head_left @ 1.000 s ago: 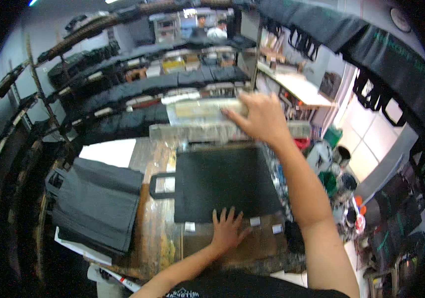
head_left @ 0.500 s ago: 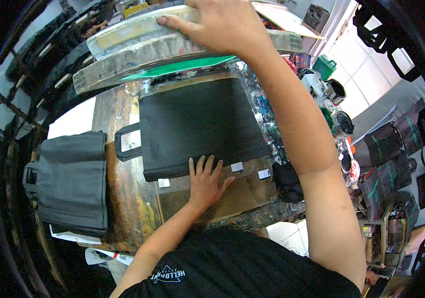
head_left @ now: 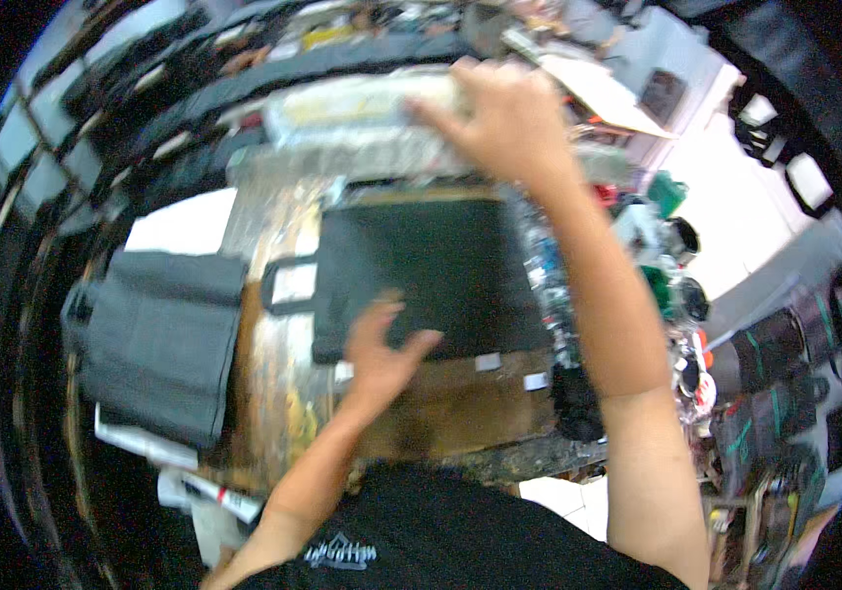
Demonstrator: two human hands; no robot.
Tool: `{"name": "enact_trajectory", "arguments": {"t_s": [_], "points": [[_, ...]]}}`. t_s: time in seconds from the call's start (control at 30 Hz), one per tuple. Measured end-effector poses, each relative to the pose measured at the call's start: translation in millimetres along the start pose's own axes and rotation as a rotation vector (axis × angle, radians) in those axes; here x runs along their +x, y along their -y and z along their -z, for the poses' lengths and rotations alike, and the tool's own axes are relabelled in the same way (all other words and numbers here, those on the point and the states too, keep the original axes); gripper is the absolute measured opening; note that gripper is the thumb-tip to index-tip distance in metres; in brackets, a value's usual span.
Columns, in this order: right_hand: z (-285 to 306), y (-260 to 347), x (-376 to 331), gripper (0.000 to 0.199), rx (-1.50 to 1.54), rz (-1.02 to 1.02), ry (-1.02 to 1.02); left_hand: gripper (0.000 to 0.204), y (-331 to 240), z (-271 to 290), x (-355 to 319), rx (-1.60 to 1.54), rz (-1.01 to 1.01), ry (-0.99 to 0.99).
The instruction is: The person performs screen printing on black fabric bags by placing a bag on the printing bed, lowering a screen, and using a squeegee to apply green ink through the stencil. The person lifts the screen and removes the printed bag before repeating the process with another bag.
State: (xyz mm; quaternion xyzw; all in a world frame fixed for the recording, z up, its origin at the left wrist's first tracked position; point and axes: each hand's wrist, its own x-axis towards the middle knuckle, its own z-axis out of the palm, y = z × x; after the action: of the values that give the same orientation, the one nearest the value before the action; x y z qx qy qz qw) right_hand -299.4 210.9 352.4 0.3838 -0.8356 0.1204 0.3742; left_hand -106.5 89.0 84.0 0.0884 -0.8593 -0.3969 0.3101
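A black fabric bag [head_left: 450, 265] lies flat on the brown work board [head_left: 470, 413], its handle loop out to the left. My left hand [head_left: 381, 349] is over the bag's near left part, thumb and fingers apart; motion blur hides whether it touches the cloth. At the far side, my right hand [head_left: 509, 123] is closed over the near edge of a raised screen printing frame [head_left: 283, 162], with its fingertips partly hidden. A pale bar [head_left: 342, 108] runs along that frame under the thumb. Small white tabs [head_left: 488, 362] sit along the bag's near edge.
To the left lies a pile of dark bags [head_left: 160, 334] on white sheets. Cans and jars [head_left: 681, 238], a green container [head_left: 668, 194] and a dark cloth [head_left: 578, 401] line the right side. Printed dark bags [head_left: 760, 344] are farther right.
The whole view has shifted and blurred. The frame under my right hand appears tilted higher, its green underside no longer showing. My left hand has moved left along the bag's near edge and lifted slightly.
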Motion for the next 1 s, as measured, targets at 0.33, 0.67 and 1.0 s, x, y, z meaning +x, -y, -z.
{"name": "enact_trajectory", "arguments": {"t_s": [0.33,0.67,1.0], "points": [[5.9,53.6,-148.1,0.053,0.064,0.004,0.076,0.075,34.2,125.6,40.8,-0.526,0.233,0.022],[-77.1,40.8,-209.4,0.071,0.130,0.000,0.636,0.094,151.7,63.3,-87.6,-0.175,0.182,-0.056],[-58.9,40.3,-216.8,0.074,0.209,-0.019,0.824,0.106,115.7,77.7,-85.9,-0.066,0.177,-0.007]]}}
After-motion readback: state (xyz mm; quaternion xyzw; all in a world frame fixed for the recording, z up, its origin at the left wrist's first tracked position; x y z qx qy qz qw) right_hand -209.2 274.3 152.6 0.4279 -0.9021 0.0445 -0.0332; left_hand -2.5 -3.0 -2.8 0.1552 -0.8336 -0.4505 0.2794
